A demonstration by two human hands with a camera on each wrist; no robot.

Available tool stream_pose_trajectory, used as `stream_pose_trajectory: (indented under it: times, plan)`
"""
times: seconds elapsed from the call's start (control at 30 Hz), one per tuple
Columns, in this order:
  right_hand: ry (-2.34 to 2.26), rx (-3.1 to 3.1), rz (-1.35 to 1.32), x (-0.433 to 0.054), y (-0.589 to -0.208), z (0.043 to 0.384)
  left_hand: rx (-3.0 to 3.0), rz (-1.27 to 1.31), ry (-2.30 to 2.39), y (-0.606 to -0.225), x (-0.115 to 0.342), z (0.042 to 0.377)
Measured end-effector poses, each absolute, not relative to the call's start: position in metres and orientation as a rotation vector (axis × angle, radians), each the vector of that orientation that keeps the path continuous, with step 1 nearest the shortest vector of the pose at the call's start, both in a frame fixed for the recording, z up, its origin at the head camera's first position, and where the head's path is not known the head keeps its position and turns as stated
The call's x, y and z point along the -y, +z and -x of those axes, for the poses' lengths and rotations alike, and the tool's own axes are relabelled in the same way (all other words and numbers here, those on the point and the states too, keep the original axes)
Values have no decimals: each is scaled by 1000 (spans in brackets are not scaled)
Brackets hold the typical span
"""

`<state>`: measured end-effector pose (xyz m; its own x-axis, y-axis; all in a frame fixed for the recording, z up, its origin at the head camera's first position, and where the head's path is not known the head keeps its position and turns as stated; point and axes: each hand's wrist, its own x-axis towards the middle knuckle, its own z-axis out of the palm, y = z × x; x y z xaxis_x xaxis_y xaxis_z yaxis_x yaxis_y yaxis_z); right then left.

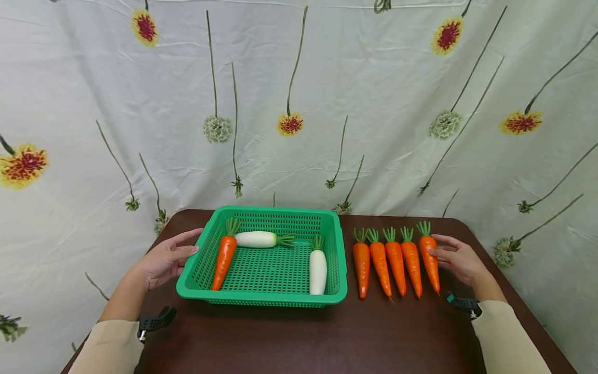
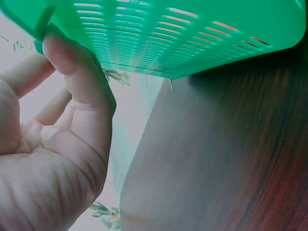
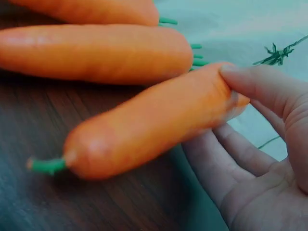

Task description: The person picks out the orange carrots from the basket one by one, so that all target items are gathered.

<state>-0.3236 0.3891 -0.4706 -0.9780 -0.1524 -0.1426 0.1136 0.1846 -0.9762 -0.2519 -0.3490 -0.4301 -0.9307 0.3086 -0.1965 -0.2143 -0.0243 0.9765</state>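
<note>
My right hand (image 1: 460, 259) pinches the rightmost carrot (image 1: 429, 257) near its leafy top, thumb on one side and fingers on the other. In the right wrist view this carrot (image 3: 149, 125) lies slanted, close beside another carrot (image 3: 96, 53). My left hand (image 1: 165, 257) is at the left side of a green plastic basket (image 1: 261, 297). Its thumb (image 2: 62, 53) touches the basket's rim, and the other fingers stay outside, loosely extended. Inside the basket are a carrot (image 1: 225, 259) and two white radishes, one lying crosswise (image 1: 256, 239) and one lengthwise (image 1: 318, 272).
More carrots lie side by side between the basket and my right hand, including one nearest the basket (image 1: 362, 267). Everything rests on a dark brown table (image 1: 303, 337). A white flowered cloth (image 1: 280, 171) hangs behind the table.
</note>
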Motion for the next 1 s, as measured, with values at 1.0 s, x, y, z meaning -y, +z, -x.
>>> stream_pose_trajectory:
  times: [1.0]
  plan:
    - [-1555,-2383,36,-387,-463,331,-1886,-109,2030,-432,350,252]
